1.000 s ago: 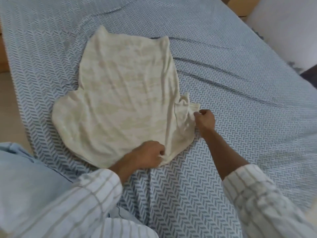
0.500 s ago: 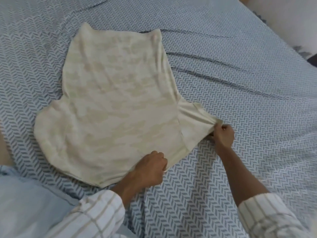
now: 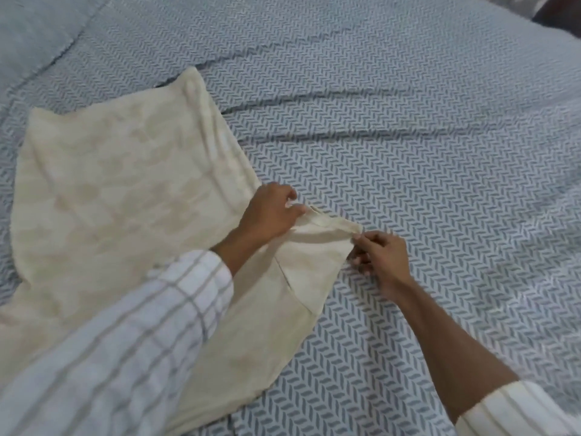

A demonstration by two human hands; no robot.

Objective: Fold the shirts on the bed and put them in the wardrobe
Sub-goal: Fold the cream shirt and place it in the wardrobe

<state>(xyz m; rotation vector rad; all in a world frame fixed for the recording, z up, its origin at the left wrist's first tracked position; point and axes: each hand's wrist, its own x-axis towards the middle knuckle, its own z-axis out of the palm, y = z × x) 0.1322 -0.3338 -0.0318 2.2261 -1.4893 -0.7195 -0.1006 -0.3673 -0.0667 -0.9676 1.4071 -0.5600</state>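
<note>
A cream shirt (image 3: 119,196) with a faint camouflage print lies spread flat on the bed (image 3: 408,152), its hem towards the far side. The shirt's right sleeve (image 3: 314,247) sticks out to the right. My left hand (image 3: 270,212) pinches the sleeve's upper edge near the armpit. My right hand (image 3: 382,256) pinches the sleeve's cuff end, pulling it taut between both hands. My left forearm in a checked sleeve covers the shirt's near part.
The bed carries a blue-grey herringbone cover that fills most of the view. A plain pale blue patch (image 3: 31,29) lies at the far left corner. A dark object (image 3: 559,11) shows at the top right edge.
My left hand left the shirt's near edge and moved up to the sleeve's upper edge. My right hand kept the cuff. The view shifted right and closer.
</note>
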